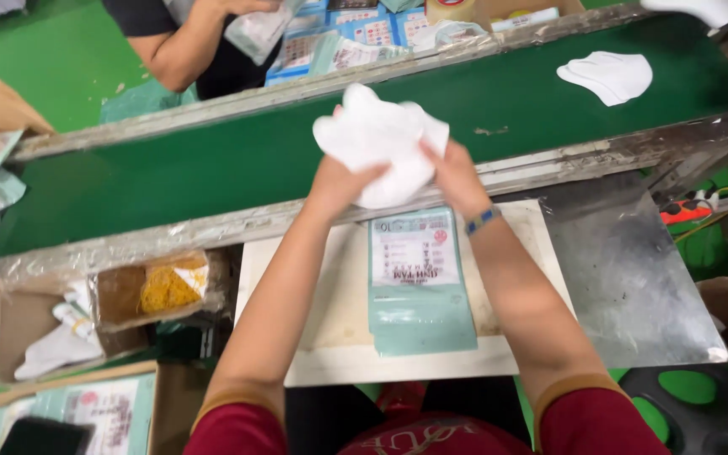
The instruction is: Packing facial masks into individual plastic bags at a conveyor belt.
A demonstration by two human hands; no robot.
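Note:
Both my hands are raised over the near edge of a green conveyor belt (212, 164). My left hand (340, 184) and my right hand (455, 179) together grip a small stack of white face masks (378, 139), held bunched between them. Below my wrists a pile of flat pale-green pouches (419, 286) with printed fronts lies on a white board (330, 337). A blue bracelet circles my right wrist.
Another white mask (608, 76) lies on the belt at right. A person across the belt holds a pouch (254, 32). A cardboard box of yellow rubber bands (166, 288) stands at left, with more boxes below it. A metal plate (634, 278) extends to the right.

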